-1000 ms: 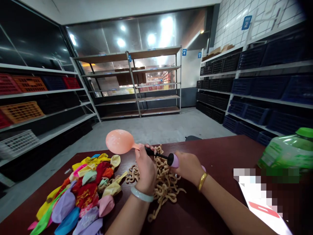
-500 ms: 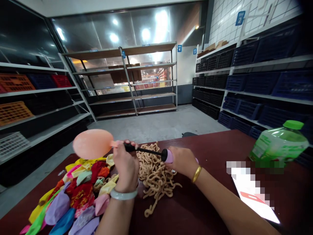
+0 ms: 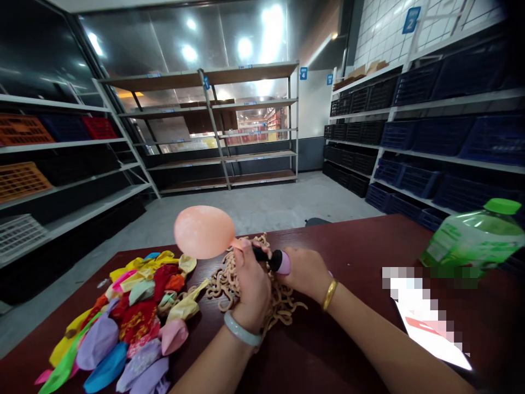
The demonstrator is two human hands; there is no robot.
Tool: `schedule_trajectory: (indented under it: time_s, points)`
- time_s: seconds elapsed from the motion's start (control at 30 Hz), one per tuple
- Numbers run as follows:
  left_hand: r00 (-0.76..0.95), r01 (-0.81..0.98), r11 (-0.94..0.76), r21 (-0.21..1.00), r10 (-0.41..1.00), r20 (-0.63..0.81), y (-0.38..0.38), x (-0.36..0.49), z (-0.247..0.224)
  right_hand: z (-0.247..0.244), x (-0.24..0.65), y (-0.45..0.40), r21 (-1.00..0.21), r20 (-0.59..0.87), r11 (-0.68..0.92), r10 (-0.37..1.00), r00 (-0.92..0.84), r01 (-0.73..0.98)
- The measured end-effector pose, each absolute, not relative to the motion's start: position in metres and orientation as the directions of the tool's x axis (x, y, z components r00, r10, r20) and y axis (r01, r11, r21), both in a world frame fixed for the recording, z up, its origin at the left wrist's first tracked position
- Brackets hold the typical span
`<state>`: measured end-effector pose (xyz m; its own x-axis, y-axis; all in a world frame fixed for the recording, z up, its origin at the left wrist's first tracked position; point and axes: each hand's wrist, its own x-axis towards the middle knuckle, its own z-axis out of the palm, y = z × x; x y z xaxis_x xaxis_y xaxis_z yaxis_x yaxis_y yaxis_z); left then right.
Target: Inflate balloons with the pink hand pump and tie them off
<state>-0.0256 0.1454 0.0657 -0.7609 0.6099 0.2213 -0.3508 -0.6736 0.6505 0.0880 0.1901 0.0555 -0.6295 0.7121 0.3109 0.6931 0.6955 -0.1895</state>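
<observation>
We pinch the neck of a part-inflated peach rubber balloon [image 3: 204,232] in our left hand [image 3: 251,284], fitted on a pink hand pump [image 3: 279,261] gripped by our right hand [image 3: 305,272], above tan chain links [image 3: 229,284] beside limp coloured balloons [image 3: 135,317].

- The hand pump [image 3: 279,261] is mostly hidden inside the right hand [image 3: 305,272]; only its black nozzle and pink end show.
- A pixelated patch [image 3: 426,295] covers part of the table [image 3: 348,339].
- The green bottle [image 3: 476,241] is partly hidden by that patch.
</observation>
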Motion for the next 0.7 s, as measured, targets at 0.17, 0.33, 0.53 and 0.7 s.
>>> schedule_trajectory:
  time_s: [0.17, 0.33, 0.53, 0.7]
  points:
    - [-0.713, -0.337, -0.679, 0.652, 0.637, 0.294, 0.137, -0.019, 0.075, 0.061, 0.088, 0.185, -0.197, 0.348, 0.708, 0.697, -0.627, 0.678]
    - [-0.802, -0.261, -0.765, 0.589, 0.511, 0.309, 0.129, -0.075, 0.096, 0.063, 0.091, 0.195, -0.147, 0.283, 0.705, 0.702, -0.653, 0.694]
    - [-0.863, -0.222, -0.799, 0.559, 0.428, 0.268, 0.131, -0.113, 0.093, 0.061, 0.101, 0.21, -0.059, 0.239, 0.691, 0.71, -0.662, 0.72]
    - [-0.811, -0.336, -0.742, 0.58, 0.541, 0.222, 0.145, -0.065, 0.073, 0.06, 0.103, 0.21, -0.039, 0.244, 0.69, 0.708, -0.663, 0.722]
